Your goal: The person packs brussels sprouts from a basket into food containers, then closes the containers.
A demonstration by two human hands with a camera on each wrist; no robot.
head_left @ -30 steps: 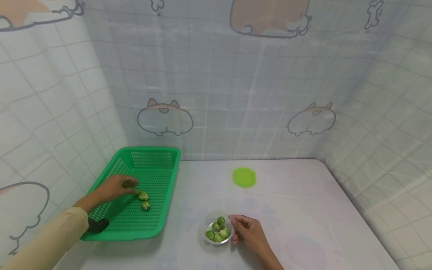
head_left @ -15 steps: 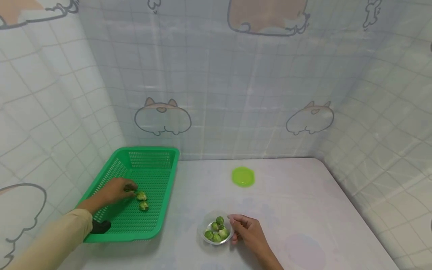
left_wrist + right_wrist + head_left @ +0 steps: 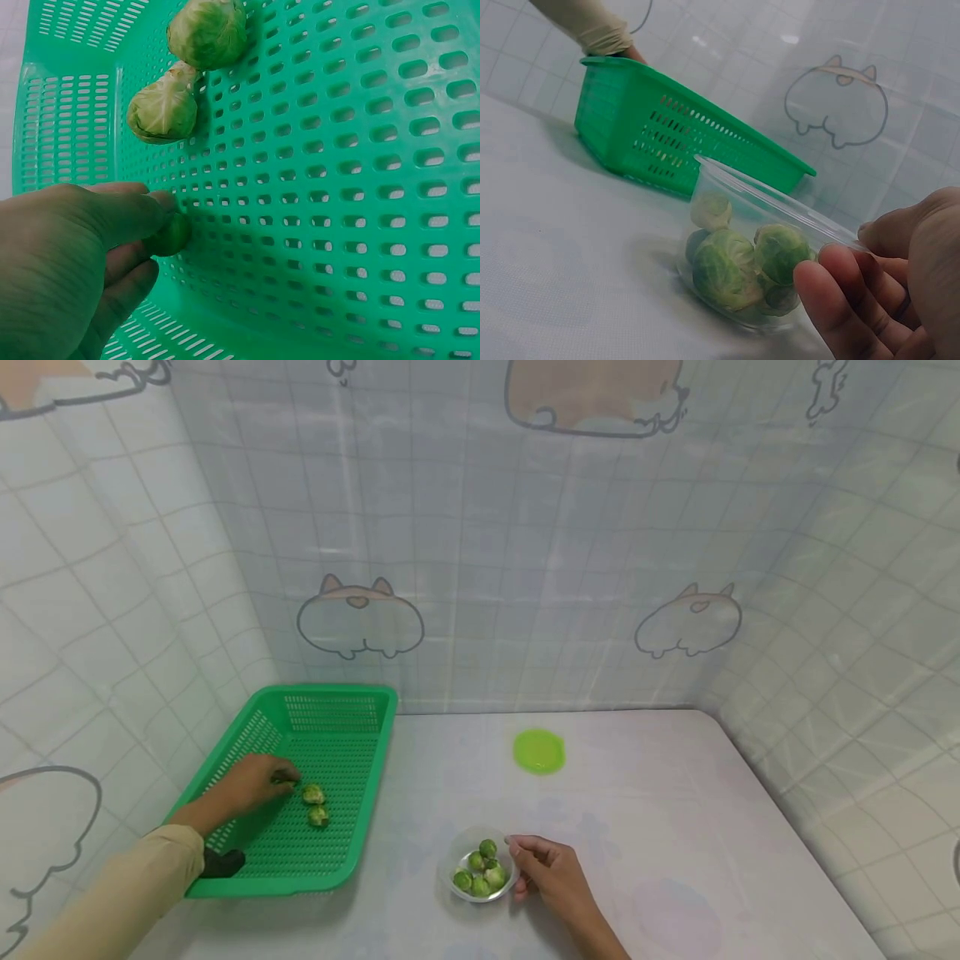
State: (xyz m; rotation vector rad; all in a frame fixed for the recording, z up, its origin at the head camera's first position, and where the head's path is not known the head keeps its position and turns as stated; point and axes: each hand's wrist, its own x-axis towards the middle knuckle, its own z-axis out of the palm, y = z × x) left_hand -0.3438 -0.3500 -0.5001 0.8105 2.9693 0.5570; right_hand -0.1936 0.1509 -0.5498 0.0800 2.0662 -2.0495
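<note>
Inside the green plastic basket, my left hand pinches a small Brussels sprout between thumb and fingers. In the left wrist view this sprout is low over the slotted floor, partly covered by the fingers. Two more Brussels sprouts lie close together on the basket floor, to the right of the hand in the head view. My right hand grips the rim of a clear plastic cup on the table, thumb on top and fingers against the side. Several Brussels sprouts sit in the cup.
A bright green round lid lies flat on the table behind the cup. The black strap at the left wrist shows over the basket's near left corner. Patterned sheeting forms walls at the back and both sides.
My left hand has lowered into the basket and shifted slightly, its fingers closing together at the sprout. The right hand and the cup stay in place. The head view has shifted a little.
</note>
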